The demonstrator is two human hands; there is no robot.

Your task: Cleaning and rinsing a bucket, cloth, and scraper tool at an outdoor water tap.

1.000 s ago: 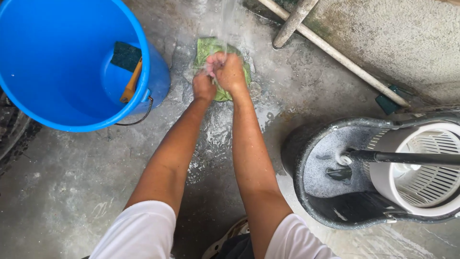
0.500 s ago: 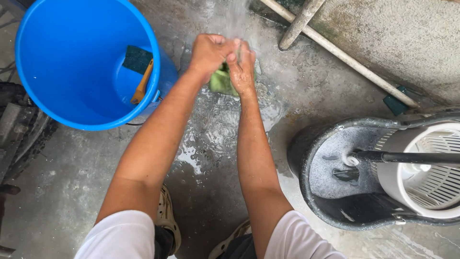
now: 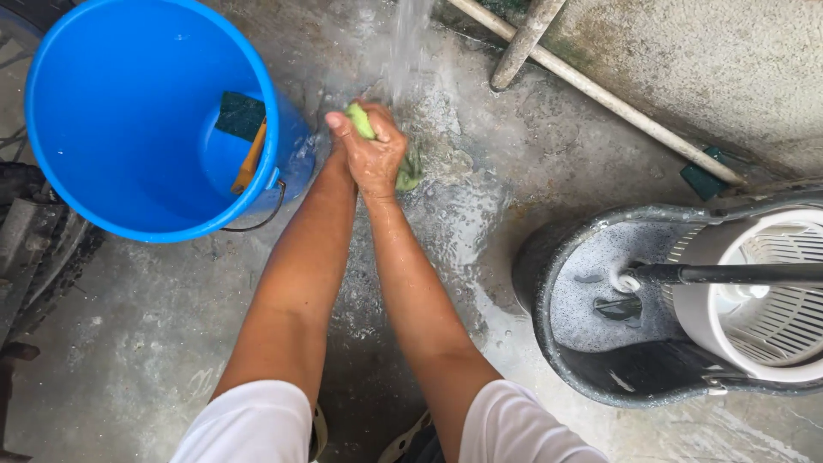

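Two bare forearms reach out from the near edge and meet over the wet concrete floor (image 3: 154, 360). The right hand (image 3: 375, 154) is clenched round a green cloth (image 3: 403, 170), pressing it under a falling stream of water (image 3: 410, 39), likely so the flow runs through it. The left hand (image 3: 336, 153) sits mostly hidden behind; its grip cannot be told. Left stands a blue bucket (image 3: 129, 129); right, a grey mop bucket (image 3: 600, 300). Far off, poles (image 3: 591, 90) lean against a rough wall.

The bucket (image 3: 129, 120) stood left of the hands, the mop bucket (image 3: 686, 300) right, a sponge (image 3: 240, 114) inside the bucket.
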